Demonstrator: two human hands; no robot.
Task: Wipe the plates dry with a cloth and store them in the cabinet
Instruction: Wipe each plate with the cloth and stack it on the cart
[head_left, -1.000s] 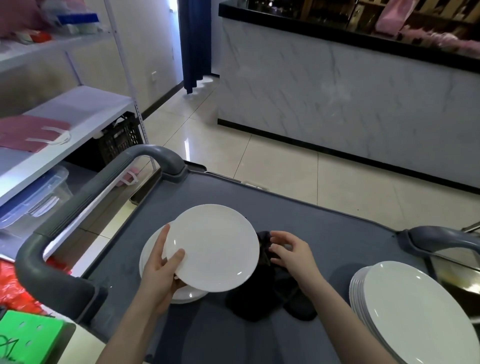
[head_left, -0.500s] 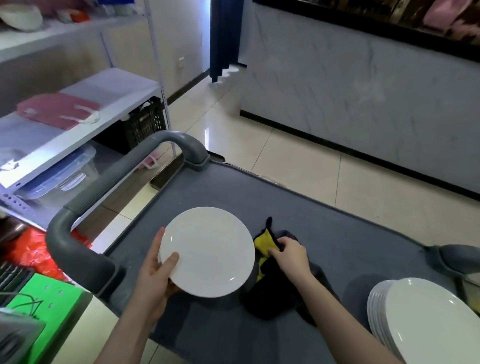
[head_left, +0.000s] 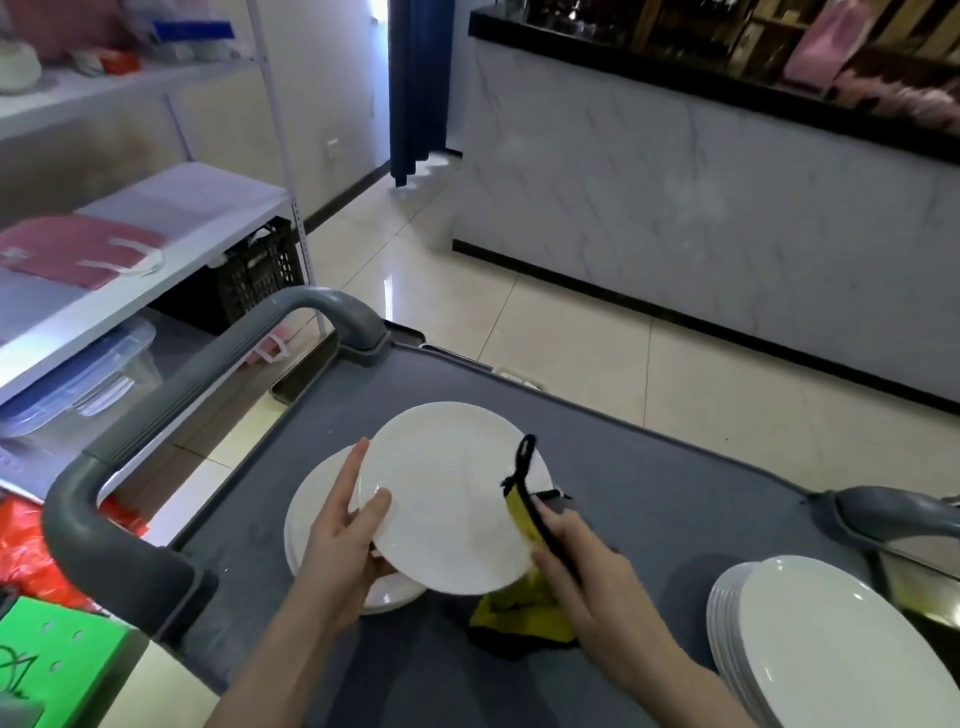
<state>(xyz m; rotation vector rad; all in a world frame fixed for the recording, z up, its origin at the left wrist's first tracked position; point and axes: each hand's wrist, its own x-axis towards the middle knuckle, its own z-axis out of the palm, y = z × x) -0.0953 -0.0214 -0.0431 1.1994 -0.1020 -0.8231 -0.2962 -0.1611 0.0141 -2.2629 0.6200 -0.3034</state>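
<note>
The cloth (head_left: 515, 609), which lay flat on the cart (head_left: 660, 499) 0.5 s ago, is now lifted. The right hand (head_left: 587, 571) grips it with curled fingers and holds it against the right rim of the plate (head_left: 447, 493). Its black loop stands up over that rim, and its yellow lower part hangs below the hand, seemingly under the plate's near edge, though blur makes that unsure. The left hand (head_left: 343, 551) holds the plate as before, with the thumb on top at the left rim, 1 finger straight along the edge and the rest underneath. The plate is tilted, clear of the cart. A low stack (head_left: 311, 512) now shows beneath the plate, jutting out left of the left hand.

A second stack (head_left: 831, 654) sits right of the right hand, well apart from it, near the cart's right edge. Bare grey mat lies between the 2 stacks and beyond both hands to the far rim. A curved handle (head_left: 171, 410) rises at the cart's edge left of the left hand, with a shelf (head_left: 156, 218) past it. Open tiled floor lies beyond the far rim.
</note>
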